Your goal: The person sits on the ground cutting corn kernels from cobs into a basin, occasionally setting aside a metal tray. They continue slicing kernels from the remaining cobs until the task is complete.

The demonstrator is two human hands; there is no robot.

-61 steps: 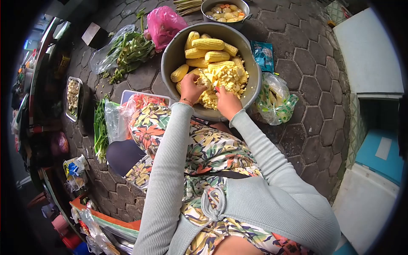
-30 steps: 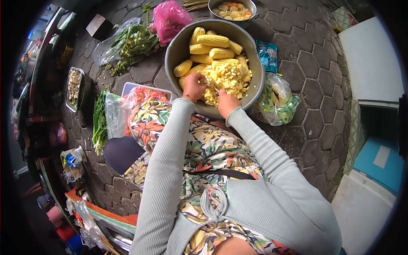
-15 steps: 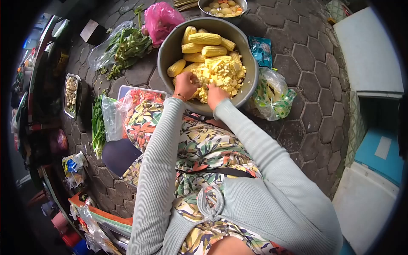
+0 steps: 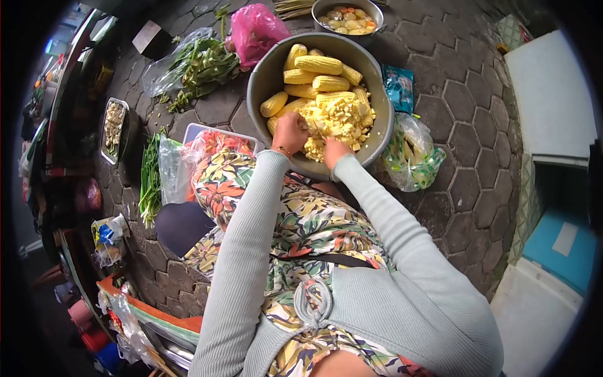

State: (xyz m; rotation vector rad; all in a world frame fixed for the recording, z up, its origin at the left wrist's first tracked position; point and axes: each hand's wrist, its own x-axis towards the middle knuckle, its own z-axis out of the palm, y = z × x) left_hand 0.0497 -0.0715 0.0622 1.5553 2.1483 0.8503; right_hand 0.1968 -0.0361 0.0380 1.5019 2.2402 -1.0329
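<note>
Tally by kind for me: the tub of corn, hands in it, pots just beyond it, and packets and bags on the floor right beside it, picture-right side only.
Tub: 1
Hands: 2 (left hand, right hand)
Pot: 1
Packet: 1
Bag: 1
Total: 6

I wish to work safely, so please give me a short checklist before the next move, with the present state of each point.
1. Basin upright: ok.
2. Whole cobs inside the basin: ok.
3. Cut corn heaped inside, near the hands: ok.
4. Sleeves rolled up: not ok; both reach nearly to the wrists.
5. Left hand has a firm grip: cannot tell; its fingertips are unclear.
6. Right hand holds a tool securely: cannot tell.
</note>
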